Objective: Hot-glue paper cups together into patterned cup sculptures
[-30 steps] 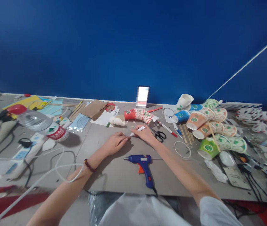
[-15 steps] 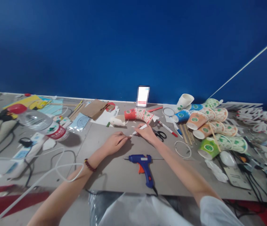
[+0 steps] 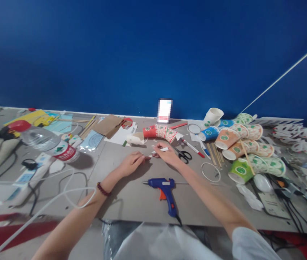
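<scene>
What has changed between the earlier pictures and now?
The pen in the right hand has shifted slightly, its tip a little rightward from the left hand, and lies flatter in view than before. Nothing was visibly picked up or let go. The left hand, glue gun and red cups stayed put.

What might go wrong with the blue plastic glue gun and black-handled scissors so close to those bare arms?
The blue plastic glue gun points its nozzle toward the left forearm; if it's hot, which I can't tell, skin might get burned. The black-handled scissors lie beside the right hand, so a sideways move might bump them.
</scene>
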A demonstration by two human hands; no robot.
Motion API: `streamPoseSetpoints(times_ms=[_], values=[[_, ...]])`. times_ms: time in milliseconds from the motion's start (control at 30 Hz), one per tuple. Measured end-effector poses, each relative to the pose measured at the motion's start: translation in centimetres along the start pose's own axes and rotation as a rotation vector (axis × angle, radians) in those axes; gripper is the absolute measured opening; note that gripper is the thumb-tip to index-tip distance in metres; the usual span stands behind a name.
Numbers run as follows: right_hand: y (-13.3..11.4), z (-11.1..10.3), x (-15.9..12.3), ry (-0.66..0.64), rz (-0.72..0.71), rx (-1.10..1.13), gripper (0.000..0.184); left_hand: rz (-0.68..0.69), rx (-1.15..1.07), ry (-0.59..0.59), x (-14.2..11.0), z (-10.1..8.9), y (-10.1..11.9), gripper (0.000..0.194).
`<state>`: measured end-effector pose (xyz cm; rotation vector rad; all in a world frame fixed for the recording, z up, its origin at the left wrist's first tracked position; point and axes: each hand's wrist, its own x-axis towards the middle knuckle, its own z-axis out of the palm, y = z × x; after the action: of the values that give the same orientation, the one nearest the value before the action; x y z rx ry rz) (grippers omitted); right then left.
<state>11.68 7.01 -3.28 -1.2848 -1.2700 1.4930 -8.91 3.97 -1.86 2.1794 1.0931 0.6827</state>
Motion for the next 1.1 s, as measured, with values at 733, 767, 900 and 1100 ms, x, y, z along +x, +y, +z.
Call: streamPoseSetpoints(times_ms=[733, 767, 900, 1100], values=[[-0.7, -0.1, -0.8, 0.003, -0.025, -0.101, 0.031, 0.050, 0.197, -0.053, 0.2, 0.0, -0.8, 0.051], [-0.8, -0.1, -0.9, 0.009, -0.022, -0.118, 0.030, 0.050, 0.197, -0.048, 0.2, 0.1, -0.8, 0.050], [-1.2, -0.1, -1.3, 0.014, -0.038, -0.186, 0.029, 0.042, 0.205, -0.043, 0.2, 0.1, -0.8, 0.048], [-1.7, 0.1, -1.7, -0.022, -0.057, -0.210, 0.034, 0.069, 0.209, -0.058, 0.3, 0.2, -0.9, 0.050]])
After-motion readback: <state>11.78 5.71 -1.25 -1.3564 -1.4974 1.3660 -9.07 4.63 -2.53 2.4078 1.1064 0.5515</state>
